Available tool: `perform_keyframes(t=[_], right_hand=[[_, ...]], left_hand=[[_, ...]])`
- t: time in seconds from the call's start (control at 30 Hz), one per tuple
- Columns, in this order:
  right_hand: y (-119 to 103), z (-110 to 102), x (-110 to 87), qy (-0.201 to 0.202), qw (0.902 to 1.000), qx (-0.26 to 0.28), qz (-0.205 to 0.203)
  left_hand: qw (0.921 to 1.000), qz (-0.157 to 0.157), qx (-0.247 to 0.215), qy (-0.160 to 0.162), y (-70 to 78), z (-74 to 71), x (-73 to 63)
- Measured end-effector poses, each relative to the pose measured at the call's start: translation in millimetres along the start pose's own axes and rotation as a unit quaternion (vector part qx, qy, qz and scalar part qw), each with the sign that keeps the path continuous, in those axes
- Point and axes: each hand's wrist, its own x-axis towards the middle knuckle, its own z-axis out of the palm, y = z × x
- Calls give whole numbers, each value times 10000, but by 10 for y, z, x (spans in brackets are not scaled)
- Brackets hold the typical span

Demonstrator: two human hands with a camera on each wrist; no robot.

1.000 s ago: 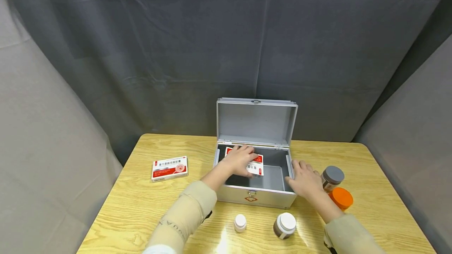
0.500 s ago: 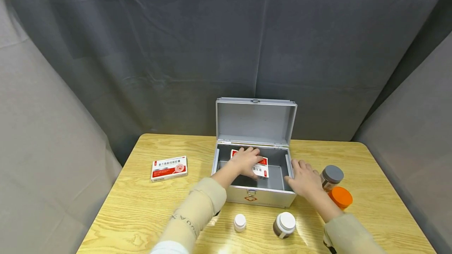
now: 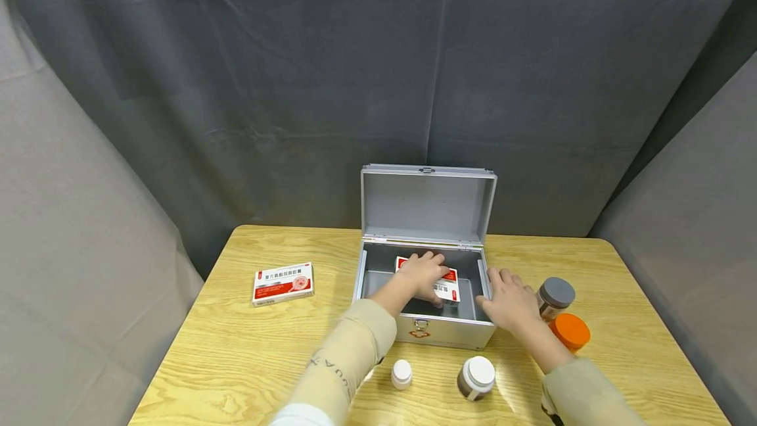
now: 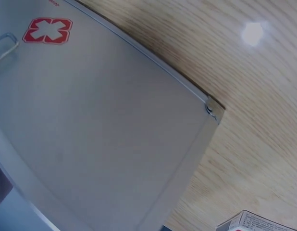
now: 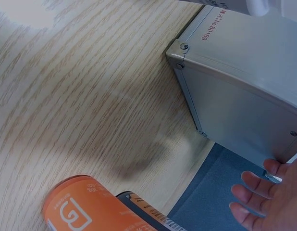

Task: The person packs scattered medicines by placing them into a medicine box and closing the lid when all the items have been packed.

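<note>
A silver metal first-aid case (image 3: 446,332) stands with its lid (image 3: 428,206) raised at the back of the table. My left hand (image 3: 421,278) reaches inside and grips a red-and-white medicine box (image 3: 448,287), thumb toward the front and fingers toward the back. Part of that box is covered by the hand. In the left wrist view only the case's front (image 4: 105,115) shows, with its red cross emblem (image 4: 47,31); the hand is out of sight there. My right hand (image 3: 507,300) rests on the case's right rim, fingers extended in the right wrist view.
Another medicine box (image 3: 283,283) lies on the table at left. In front of the case stand a small white bottle (image 3: 401,375) and a white-lidded jar (image 3: 476,378). A grey-lidded jar (image 3: 556,296) and an orange-capped bottle (image 3: 570,331) stand close to my right forearm.
My left hand has moved right inside the case, and the medicine box has shifted right with it. The right hand has stayed on the rim.
</note>
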Motion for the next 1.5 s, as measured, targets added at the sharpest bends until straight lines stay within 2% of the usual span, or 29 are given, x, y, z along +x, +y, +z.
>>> perform_keyframes(t=[0.57,0.83,1.2,1.5], right_hand=[[6,6,-7,-23,10000,-27,30],[-5,-10,-10,-76,10000,-31,37],[-17,-18,-17,-57,10000,41,44],[-22,-7,-23,-10,10000,27,71]], left_hand=[[9997,-180,-96,-163,210,66,174],[9992,-277,-261,-139,259,74,227],[9982,-380,-329,-331,337,97,269],[9979,-507,-167,-370,367,152,311]])
